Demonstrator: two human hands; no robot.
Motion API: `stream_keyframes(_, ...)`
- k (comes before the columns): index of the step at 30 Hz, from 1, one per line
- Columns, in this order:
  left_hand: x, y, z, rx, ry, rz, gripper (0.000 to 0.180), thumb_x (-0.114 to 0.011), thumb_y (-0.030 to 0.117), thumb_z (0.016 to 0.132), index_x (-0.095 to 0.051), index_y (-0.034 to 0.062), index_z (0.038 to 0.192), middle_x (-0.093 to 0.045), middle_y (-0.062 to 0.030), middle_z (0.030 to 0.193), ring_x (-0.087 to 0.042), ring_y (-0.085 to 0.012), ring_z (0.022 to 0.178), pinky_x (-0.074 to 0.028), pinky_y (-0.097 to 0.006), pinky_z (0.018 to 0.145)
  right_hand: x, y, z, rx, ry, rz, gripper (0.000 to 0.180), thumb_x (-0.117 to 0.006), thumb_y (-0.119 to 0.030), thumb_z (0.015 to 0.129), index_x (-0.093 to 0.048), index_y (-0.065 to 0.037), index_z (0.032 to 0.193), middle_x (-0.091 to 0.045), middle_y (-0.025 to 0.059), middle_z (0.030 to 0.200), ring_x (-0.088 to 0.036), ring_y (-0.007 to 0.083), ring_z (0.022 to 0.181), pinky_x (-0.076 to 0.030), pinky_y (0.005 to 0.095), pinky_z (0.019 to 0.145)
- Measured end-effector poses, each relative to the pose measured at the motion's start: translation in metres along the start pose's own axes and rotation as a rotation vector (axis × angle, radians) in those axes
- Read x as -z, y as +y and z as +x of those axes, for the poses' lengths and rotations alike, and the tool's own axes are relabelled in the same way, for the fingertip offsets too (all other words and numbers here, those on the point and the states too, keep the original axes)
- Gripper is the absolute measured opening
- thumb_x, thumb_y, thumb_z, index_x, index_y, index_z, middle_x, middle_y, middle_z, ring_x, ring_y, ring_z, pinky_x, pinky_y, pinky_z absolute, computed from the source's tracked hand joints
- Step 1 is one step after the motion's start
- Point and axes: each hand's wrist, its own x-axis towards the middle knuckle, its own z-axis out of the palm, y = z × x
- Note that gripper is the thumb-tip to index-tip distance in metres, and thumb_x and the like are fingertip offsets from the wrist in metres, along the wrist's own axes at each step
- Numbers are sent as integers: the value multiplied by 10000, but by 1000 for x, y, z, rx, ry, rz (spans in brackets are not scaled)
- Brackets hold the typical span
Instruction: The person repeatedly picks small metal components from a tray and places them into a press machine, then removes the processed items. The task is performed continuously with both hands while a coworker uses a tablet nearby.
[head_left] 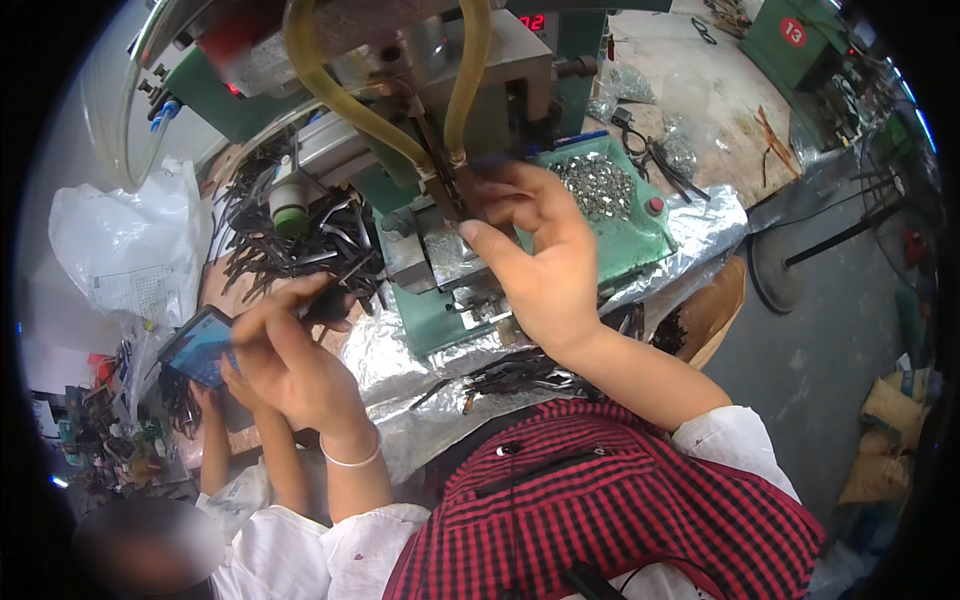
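My right hand (555,270) is at the working head of a green bench machine (420,325). Its thumb and fingers are bent close around the copper-coloured electrode (440,190), and whatever they hold is hidden. My left hand (295,365), with a bracelet at the wrist, is slightly blurred beside a pile of dark metal strips (280,255). Its fingers are curled, and something dark shows at their tips, too unclear to name. A green tray (640,250) of small shiny metal pieces (600,185) sits right of the machine.
Yellowish hoses (340,105) hang down to the machine head. At left, another person's hands (235,390) hold a phone (200,345), near a white plastic bag (130,240). Silver foil (380,355) covers the bench edge. Pliers (670,165) lie behind the tray; another green machine (800,50) stands far right.
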Motion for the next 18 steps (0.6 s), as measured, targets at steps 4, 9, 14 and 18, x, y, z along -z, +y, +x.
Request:
stream_keyframes(4,-23,15,-23,-529,-509,386,129,-785,86,890,-710,45,986,-756,-168,1019,-708,-234,766,-571,-336,643,11,-41,-21,-46,-154,-188,669,-713,41,866,-449,49,1481,-616,118,1361,-597,226,1242,-430,360,1107)
stream_keyframes(9,-59,-1,-35,-758,-631,473,312,-907,102,732,-752,81,1002,-760,-88,978,-643,-151,626,-467,-274,506,58,-26,25,-81,-164,-338,577,-706,-28,886,-534,-23,1436,-658,125,1348,-637,233,1233,-476,364,1088)
stream_keyframes(14,-63,-15,-37,-860,-583,428,231,-897,142,755,-746,93,923,-757,-89,1000,-536,-90,544,-388,-228,469,159,38,38,100,298,-595,469,-696,-45,901,-599,-13,1358,-701,171,1245,-668,258,1174,-514,370,1020)
stream_keyframes(18,-62,-21,-38,-852,-575,418,242,-906,145,749,-750,97,927,-759,-94,1011,-533,-87,532,-380,-226,465,160,41,-2,2,117,-938,225,-732,-99,869,-735,-46,1087,-728,70,1093,-669,197,1038,-506,332,912)
